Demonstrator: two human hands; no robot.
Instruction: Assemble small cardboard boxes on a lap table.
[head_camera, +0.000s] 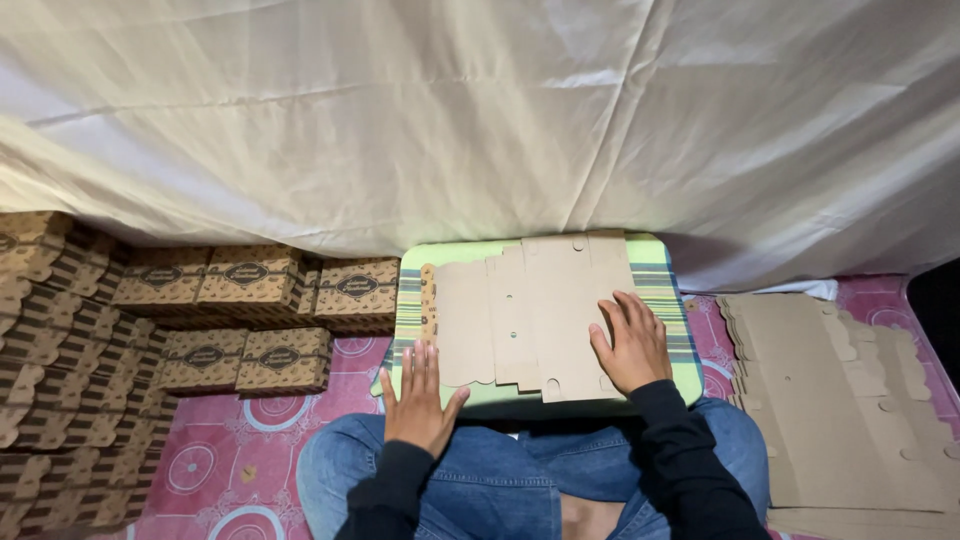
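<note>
many folded brown printed boxes (60, 340) stacked along the far left, rising in a tall pile at the edge of view; a lower row of the same boxes (250, 280) runs toward the centre, on a pink patterned mat (230, 460).

left hand (418, 398): flat, fingers spread and extended, grasping nothing. palm rests on the near left edge of a small green striped table (410, 290), fingertips just touching the left panel of the flat box blank (530, 310).

flat box blank: unfolded brown cardboard, plain side up, lies across the table top, centre of view, just ahead of the person's crossed legs in blue jeans (500, 480). stepped notches along its near edge; small round holes on the panels.

right hand (630, 345): open, fingers spread, pressed flat on the right part of the blank near its near edge. not curled round anything. both sleeves dark.

stack of flat blanks (850, 400): far right, on the mat, same brown card, well apart from the table.

pale draped cloth (480, 110) fills the whole background.
</note>
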